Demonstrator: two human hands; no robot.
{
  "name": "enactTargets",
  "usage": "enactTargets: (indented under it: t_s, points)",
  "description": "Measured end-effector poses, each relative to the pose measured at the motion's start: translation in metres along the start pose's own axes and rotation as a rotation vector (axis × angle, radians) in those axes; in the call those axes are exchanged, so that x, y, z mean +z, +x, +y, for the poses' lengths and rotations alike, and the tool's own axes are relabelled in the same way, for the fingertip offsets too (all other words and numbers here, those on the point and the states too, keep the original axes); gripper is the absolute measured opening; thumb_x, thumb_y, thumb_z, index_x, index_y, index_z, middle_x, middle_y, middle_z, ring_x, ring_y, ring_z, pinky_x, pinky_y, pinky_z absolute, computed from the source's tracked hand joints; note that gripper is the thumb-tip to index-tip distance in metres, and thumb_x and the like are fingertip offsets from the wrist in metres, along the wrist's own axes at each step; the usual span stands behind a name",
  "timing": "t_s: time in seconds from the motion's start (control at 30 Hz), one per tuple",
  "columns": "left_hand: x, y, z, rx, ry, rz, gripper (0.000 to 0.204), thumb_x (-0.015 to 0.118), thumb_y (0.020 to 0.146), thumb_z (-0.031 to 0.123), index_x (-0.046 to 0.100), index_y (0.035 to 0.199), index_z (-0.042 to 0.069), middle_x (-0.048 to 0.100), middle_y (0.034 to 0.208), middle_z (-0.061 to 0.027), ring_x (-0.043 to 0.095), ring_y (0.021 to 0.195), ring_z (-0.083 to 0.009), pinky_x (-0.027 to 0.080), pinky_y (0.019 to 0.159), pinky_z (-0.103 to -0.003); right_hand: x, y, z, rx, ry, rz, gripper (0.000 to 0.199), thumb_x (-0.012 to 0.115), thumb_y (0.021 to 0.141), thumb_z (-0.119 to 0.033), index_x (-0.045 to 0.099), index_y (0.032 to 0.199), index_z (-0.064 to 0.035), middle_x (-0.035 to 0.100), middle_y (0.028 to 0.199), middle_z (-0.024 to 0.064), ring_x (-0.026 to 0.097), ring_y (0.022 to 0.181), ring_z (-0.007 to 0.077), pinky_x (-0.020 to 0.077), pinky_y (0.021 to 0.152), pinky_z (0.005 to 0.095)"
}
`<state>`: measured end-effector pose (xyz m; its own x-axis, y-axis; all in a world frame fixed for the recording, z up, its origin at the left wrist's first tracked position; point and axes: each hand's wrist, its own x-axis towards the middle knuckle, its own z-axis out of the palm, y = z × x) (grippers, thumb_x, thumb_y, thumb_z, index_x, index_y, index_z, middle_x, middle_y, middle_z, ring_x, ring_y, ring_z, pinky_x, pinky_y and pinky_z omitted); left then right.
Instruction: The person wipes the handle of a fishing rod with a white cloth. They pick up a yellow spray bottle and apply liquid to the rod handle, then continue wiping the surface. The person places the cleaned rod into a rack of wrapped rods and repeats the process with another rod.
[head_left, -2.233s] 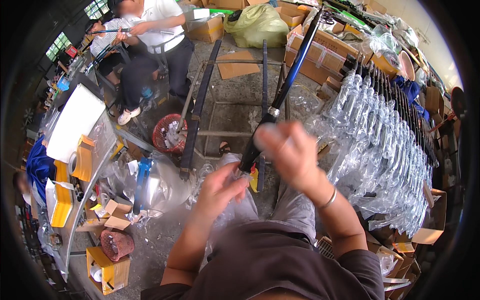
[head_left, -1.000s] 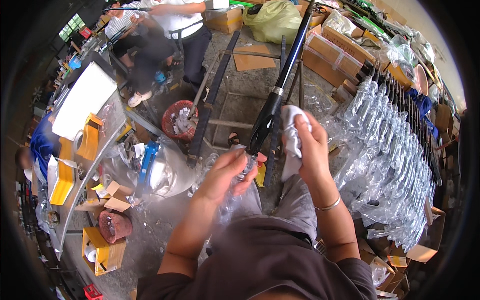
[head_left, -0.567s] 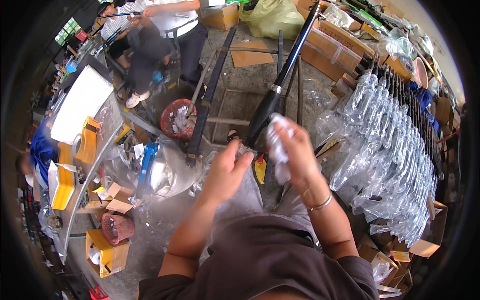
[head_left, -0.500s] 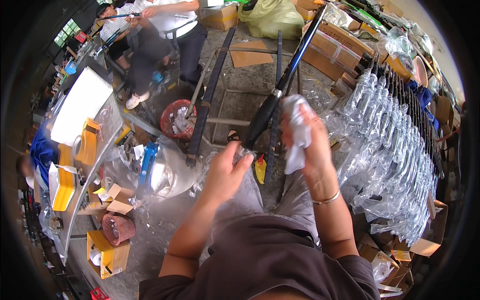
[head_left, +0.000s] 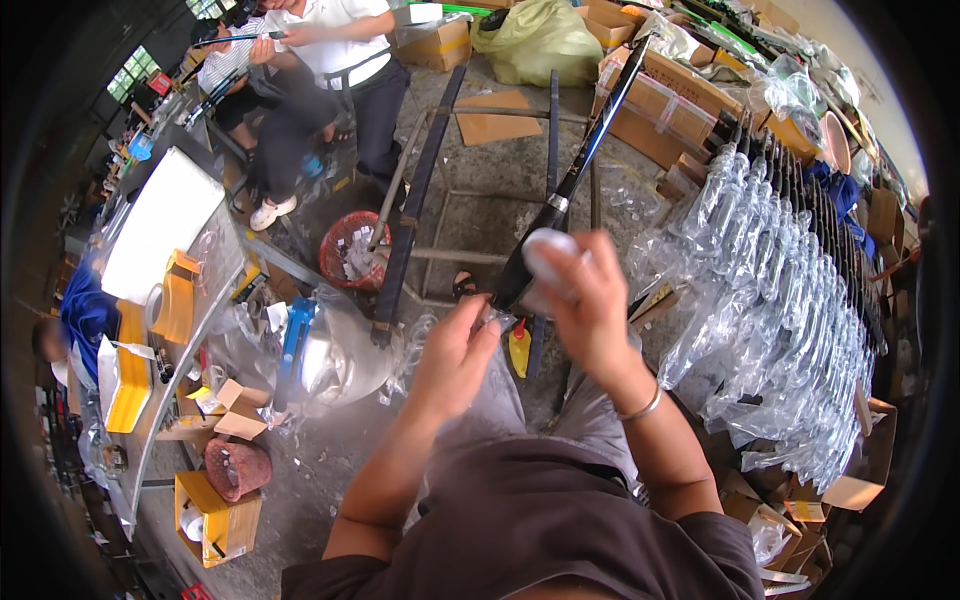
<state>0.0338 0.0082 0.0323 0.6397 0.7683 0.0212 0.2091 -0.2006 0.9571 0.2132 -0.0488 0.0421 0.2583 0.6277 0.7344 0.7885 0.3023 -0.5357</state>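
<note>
A fishing rod with a thick black handle and a glossy blue-black shaft slants up and away in front of me. My left hand is closed round its near butt end, where some clear plastic shows between the fingers. Over the handle, my right hand is closed on a white cloth; both are smeared by motion. The cloth overlaps the handle, and I cannot tell whether it touches. A yellow bottle with a red tip is just beyond my knees.
A metal frame with dark padded bars stands ahead. Many plastic-wrapped rods lean at right. A red basket of scraps and a plastic sack are left, beside a cluttered table. Two people work at the far left.
My right hand and the cloth have moved left, from beside the handle to over it. My left hand keeps its hold on the butt end.
</note>
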Motion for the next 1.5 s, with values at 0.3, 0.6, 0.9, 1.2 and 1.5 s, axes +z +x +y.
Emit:
enactTargets:
  t_s: [0.3,0.6,0.9,1.2,1.5]
  points:
    - [-0.003,-0.004,-0.021,0.16,0.113,0.046,0.032,0.064,0.091,0.007,0.052,0.119,-0.002,0.06,0.08,-0.0048,0.058,0.064,-0.0095,0.048,0.054,-0.026,-0.011,0.021,0.008,-0.149,-0.223,-0.025,0.047,0.065,0.067,0.009,0.067,0.111,-0.0094,0.057,0.094,0.0132,0.063,0.075,0.0289,0.0544,0.058,0.037]
    - [-0.002,-0.009,-0.021,0.021,0.171,0.102,0.043,0.07,0.085,0.015,0.049,0.12,0.002,0.065,0.107,-0.0215,0.065,0.099,-0.0363,0.05,0.084,-0.04,-0.023,0.018,0.0,-0.132,-0.225,-0.011,0.045,0.07,0.067,0.002,0.068,0.109,-0.0123,0.059,0.096,0.0112,0.064,0.078,0.0292,0.0548,0.062,0.0359]
    - [-0.012,-0.016,-0.003,-0.197,-0.33,-0.281,0.027,0.061,0.094,0.011,0.051,0.116,0.0,0.056,0.074,-0.0058,0.046,0.051,-0.0061,0.035,0.044,-0.022,-0.037,0.028,0.027,-0.327,-0.345,-0.041,0.048,0.07,0.067,0.002,0.07,0.112,-0.0139,0.056,0.097,0.0113,0.06,0.081,0.0282,0.051,0.066,0.0369]
    - [-0.015,-0.025,0.001,-0.404,-0.635,-0.533,0.019,0.059,0.096,0.014,0.053,0.109,0.003,0.049,0.069,-0.0001,0.039,0.048,-0.0042,0.03,0.043,-0.02,-0.05,0.038,0.026,-0.591,-0.488,-0.109,0.034,0.07,0.065,-0.014,0.07,0.099,-0.0137,0.053,0.092,0.0058,0.056,0.084,0.0236,0.0451,0.068,0.0357]
    - [-0.01,-0.035,-0.02,0.226,0.596,-0.051,0.021,0.066,0.088,0.017,0.054,0.097,0.004,0.062,0.076,-0.0204,0.061,0.068,-0.0421,0.047,0.057,-0.048,-0.042,0.035,0.019,-0.583,-0.617,-0.499,0.009,0.063,0.066,-0.016,0.058,0.066,-0.0094,0.051,0.08,0.0039,0.054,0.079,0.0186,0.0428,0.064,0.0305]
